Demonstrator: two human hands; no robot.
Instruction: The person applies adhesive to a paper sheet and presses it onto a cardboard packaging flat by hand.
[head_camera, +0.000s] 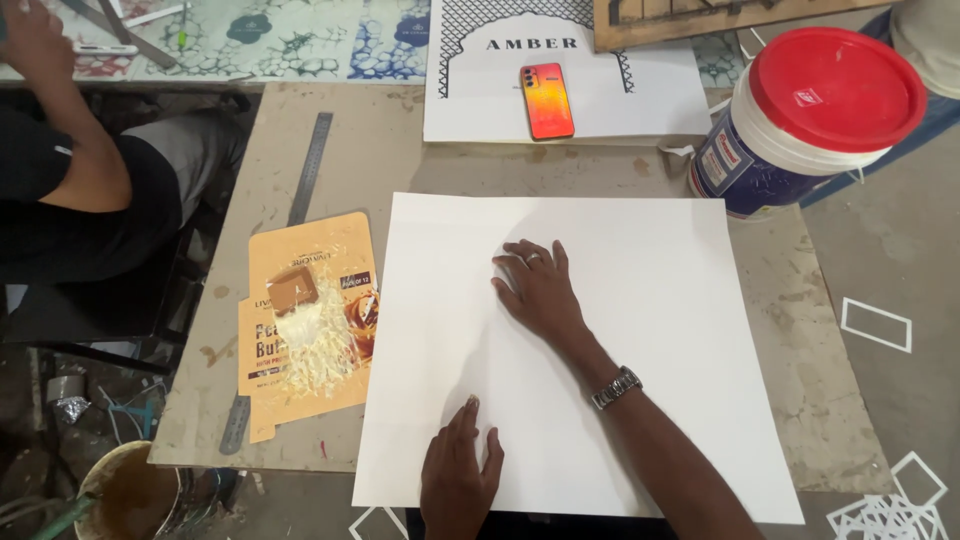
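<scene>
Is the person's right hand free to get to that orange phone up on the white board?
Probably yes. The right hand lies flat on the white sheet, holding nothing, and the orange phone lies straight ahead with only bare sheet and table between them.

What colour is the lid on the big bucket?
Red: the lid shows plainly in the head view.

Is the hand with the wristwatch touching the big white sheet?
Touching. The head view shows the right hand, the one with the wristwatch, lying flat with its palm and spread fingers pressed on the white sheet, with no gap visible.
</scene>
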